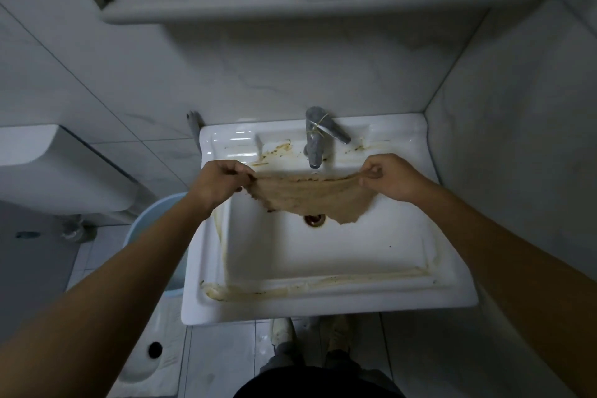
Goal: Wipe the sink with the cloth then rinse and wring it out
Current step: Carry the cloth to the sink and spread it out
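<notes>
Pinching tan cloth (310, 200) corners with left hand (223, 182) and right hand (391, 178), stretched over sink (452, 297) under faucet (315, 139). Best to fold into pad, press along stained rim (290, 290).

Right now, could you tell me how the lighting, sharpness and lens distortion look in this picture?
Head view: dim, flat light with glare streaks on the sink rim near the tap; the wide lens bows the shelf; the cloth pinched by the left hand and right hand is fairly sharp, the corners darker and softer.
</notes>
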### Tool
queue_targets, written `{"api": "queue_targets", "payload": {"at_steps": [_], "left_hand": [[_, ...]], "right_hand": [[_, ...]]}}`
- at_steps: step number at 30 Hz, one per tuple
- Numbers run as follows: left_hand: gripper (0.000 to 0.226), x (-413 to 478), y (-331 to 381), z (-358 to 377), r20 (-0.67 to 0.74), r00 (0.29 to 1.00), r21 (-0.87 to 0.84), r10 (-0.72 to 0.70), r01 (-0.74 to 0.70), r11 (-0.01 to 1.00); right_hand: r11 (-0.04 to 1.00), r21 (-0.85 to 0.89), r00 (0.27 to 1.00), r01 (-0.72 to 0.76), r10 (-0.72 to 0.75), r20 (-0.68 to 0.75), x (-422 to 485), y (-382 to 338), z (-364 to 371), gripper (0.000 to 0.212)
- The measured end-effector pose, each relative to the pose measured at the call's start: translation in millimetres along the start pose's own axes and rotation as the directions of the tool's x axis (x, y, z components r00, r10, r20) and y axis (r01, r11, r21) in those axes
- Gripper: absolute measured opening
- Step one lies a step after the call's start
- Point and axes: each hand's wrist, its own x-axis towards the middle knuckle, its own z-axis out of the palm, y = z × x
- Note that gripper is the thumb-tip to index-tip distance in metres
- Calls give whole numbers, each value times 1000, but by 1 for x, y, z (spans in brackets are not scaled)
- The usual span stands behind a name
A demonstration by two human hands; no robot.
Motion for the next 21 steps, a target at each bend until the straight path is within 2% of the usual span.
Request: {"api": "queue_targets", "payload": {"at_steps": [3,6,9,11,14,17,21], "left_hand": [[17,-4,17,-4,-49,995,13,84,-83,996],[15,-10,30,-6,-80,982,17,172,-171,985],[19,-13,24,-7,-80,977,8,196,-196,981],[21,-16,3,-2,-42,986,30,163,-162,986],[9,-25,-47,17,54,998,137,40,-47,989],[9,-32,-98,38,132,989,206,-65,37,978],[12,-32,-125,55,141,983,211,-116,85,974]], "right_hand": [[996,-83,999,41,-43,-19,-1,-18,-18,10],[993,-115,997,41,-49,-67,-4,-25,-33,27],[994,-104,994,36,-46,-95,-10,-14,-32,13],[991,-132,999,14,-20,-41,-15,0,-18,9],[981,-184,994,-62,77,72,-25,34,16,13],[975,-181,971,-133,165,175,-34,67,48,14],[970,-159,924,-185,227,309,-39,89,70,12]]}}
